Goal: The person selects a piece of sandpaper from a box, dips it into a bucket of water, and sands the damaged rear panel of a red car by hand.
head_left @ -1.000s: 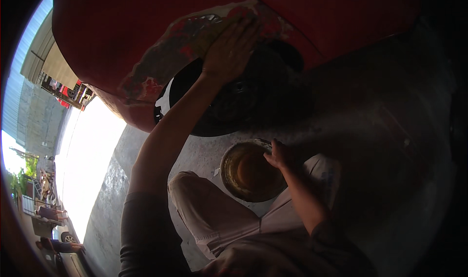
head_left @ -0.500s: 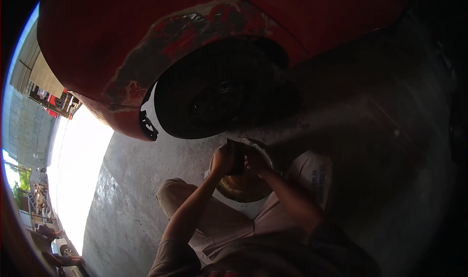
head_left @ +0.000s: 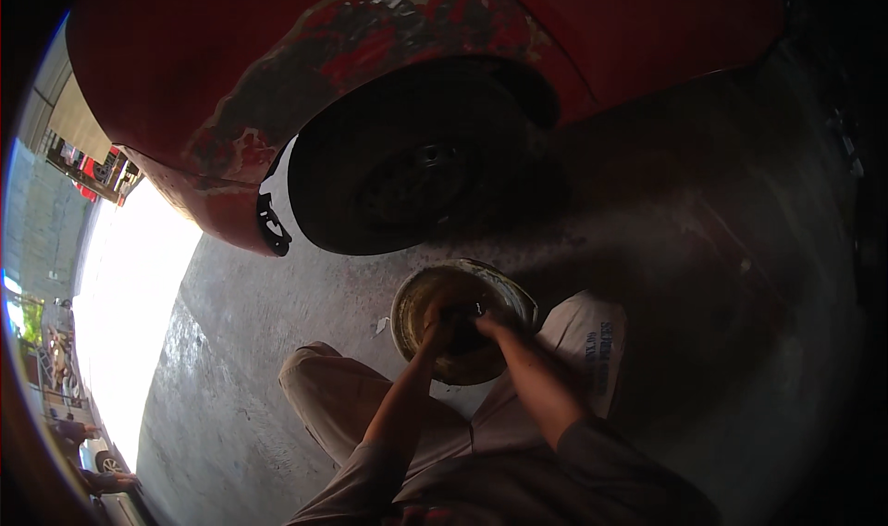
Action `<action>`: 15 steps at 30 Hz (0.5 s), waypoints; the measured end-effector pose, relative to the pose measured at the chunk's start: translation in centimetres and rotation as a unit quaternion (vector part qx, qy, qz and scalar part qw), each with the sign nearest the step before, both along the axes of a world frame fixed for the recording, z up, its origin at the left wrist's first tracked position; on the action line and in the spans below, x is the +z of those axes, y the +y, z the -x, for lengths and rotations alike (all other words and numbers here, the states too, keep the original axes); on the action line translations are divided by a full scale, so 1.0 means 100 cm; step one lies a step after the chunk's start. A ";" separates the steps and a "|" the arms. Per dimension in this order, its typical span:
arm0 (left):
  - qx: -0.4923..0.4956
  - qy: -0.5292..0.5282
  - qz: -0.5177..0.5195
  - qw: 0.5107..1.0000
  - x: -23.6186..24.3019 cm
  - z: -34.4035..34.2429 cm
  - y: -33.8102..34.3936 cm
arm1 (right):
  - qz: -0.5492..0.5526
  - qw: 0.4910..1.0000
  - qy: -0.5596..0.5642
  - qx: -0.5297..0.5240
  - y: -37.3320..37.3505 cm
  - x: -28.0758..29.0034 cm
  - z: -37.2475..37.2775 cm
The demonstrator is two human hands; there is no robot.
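Head view: both hands seemingly meet inside round metal basin (head_left: 467,290) on concrete floor (head_left: 666,248).

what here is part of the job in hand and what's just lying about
In use:
left hand
right hand
metal bowl

Lying about:
white sack
car wheel
scrap on the floor
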State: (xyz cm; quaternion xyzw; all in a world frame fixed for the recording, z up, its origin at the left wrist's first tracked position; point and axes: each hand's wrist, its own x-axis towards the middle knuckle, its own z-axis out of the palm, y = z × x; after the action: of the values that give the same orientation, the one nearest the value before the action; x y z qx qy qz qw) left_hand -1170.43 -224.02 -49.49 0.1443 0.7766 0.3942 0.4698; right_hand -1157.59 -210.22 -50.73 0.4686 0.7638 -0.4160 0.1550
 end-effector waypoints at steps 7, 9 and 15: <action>-0.209 0.123 0.163 0.957 -0.002 0.008 -0.010 | 0.264 0.964 -0.014 -0.021 -0.006 0.038 0.011; -0.188 0.081 0.165 0.965 0.001 0.011 -0.013 | 0.287 0.957 -0.008 -0.031 -0.008 0.066 0.012; -0.027 -0.077 0.042 0.996 0.040 0.024 -0.037 | 0.139 0.924 0.349 -0.073 0.001 0.211 0.035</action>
State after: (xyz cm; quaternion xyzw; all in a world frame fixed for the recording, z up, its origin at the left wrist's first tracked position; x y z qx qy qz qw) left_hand -1172.81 -227.75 -45.44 0.1140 0.7498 0.3581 0.5446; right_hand -1161.10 -210.16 -29.60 0.3215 0.6678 -0.6654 -0.0886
